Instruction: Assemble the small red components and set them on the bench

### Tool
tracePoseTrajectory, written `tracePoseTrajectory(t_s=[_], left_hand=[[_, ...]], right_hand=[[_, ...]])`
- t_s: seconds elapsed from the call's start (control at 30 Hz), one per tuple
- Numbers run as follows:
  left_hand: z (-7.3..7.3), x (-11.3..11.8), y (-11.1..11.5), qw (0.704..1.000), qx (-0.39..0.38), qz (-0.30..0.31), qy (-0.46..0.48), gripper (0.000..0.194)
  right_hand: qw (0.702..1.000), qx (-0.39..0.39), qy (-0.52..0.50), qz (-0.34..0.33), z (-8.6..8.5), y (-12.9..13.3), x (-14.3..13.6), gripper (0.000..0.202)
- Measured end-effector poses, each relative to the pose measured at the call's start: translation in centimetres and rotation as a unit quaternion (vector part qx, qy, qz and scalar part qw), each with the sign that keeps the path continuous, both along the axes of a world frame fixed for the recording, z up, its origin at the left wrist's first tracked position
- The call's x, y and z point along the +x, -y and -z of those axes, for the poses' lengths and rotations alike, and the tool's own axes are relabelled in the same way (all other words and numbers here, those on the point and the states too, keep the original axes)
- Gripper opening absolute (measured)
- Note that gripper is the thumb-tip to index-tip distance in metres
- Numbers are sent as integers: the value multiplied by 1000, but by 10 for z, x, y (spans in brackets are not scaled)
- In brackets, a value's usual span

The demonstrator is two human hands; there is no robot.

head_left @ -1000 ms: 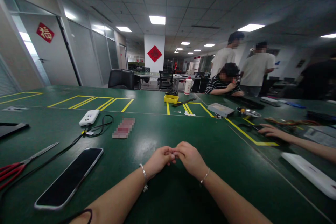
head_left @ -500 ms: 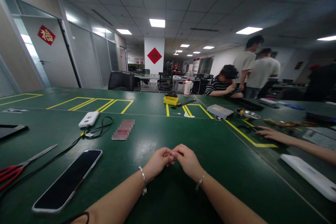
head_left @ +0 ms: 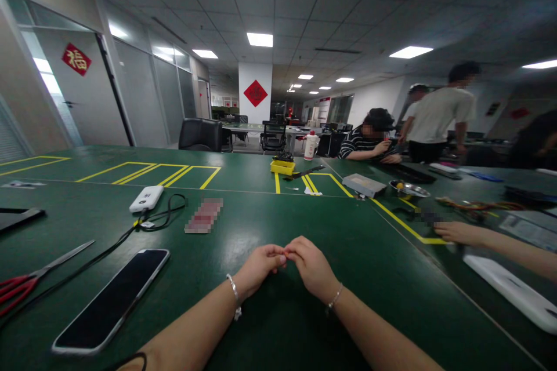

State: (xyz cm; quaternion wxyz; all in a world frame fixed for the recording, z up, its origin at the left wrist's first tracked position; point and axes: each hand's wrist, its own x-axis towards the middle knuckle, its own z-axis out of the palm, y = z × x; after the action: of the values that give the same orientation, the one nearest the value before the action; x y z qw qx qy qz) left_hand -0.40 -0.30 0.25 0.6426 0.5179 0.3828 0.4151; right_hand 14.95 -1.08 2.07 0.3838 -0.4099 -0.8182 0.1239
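Observation:
Over the green table (head_left: 243, 217), my left hand (head_left: 262, 265) and my right hand (head_left: 308, 265) meet at the fingertips. Both have their fingers curled and pinched together. Anything held between them is hidden or too small to make out. A bracelet circles each wrist. Left of my forearm lies a smartphone (head_left: 114, 300) with a dark screen. Beyond it are a white power bank (head_left: 147, 199) with a black cable and a blurred-out reddish flat item (head_left: 204, 215).
Red-handled scissors (head_left: 32, 278) lie at far left. A yellow box (head_left: 282, 167), a grey metal box (head_left: 364, 185) and a metal bowl (head_left: 409, 190) stand farther back. At right, another person's hand (head_left: 461, 233) rests beside a white device (head_left: 511, 290). Several people are behind.
My hands stay joined, with only slight finger shifts. The other person's hand at right has drawn back rightward. The standing people in the background have moved.

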Motion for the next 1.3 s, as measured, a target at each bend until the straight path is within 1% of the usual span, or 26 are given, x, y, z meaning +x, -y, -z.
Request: tracePoseTrajectory(t_s=[0.1, 0.17, 0.3, 0.43, 0.53, 0.57, 0.63, 0.7, 0.77, 0.87, 1.1, 1.3], left_hand=[[0, -1, 0, 1000, -21, 6, 18, 16], [-1, 0, 0, 999, -34, 1, 31, 16], [1, 1, 0, 997, -52, -13, 57, 16], [3, 1, -3, 991, -54, -30, 118, 20], [1, 1, -1, 986, -66, -35, 152, 22], [-1, 2, 0, 985, -69, -34, 156, 23], [-4, 4, 4, 985, -76, -28, 154, 23], [-7, 7, 7, 984, -80, -15, 155, 23], [-9, 9, 10, 984, -80, -2, 162, 22], [-7, 10, 10, 982, -80, 3, 172, 22], [-2, 9, 7, 986, -71, 7, 154, 23], [-4, 9, 7, 989, -62, 43, 124, 21]], right_hand=[[998, 48, 41, 8, 1, 1, 0, 18], [997, 59, 50, 5, 1, 2, 0, 21], [997, 57, 49, 9, 0, 5, -5, 28], [997, 43, 60, 14, -1, 8, -11, 34], [997, 48, 57, 17, 1, 8, -12, 41], [997, 57, 55, 28, 2, 8, -12, 40], [993, 81, 60, 61, 4, 7, -12, 30], [986, 110, 89, 84, 5, 7, -10, 15], [978, 138, 127, 91, 4, 7, -9, 9], [969, 166, 157, 91, 2, 8, -7, 11], [961, 194, 170, 97, 3, 6, -5, 8], [957, 208, 177, 100, 8, 5, -6, 6]])
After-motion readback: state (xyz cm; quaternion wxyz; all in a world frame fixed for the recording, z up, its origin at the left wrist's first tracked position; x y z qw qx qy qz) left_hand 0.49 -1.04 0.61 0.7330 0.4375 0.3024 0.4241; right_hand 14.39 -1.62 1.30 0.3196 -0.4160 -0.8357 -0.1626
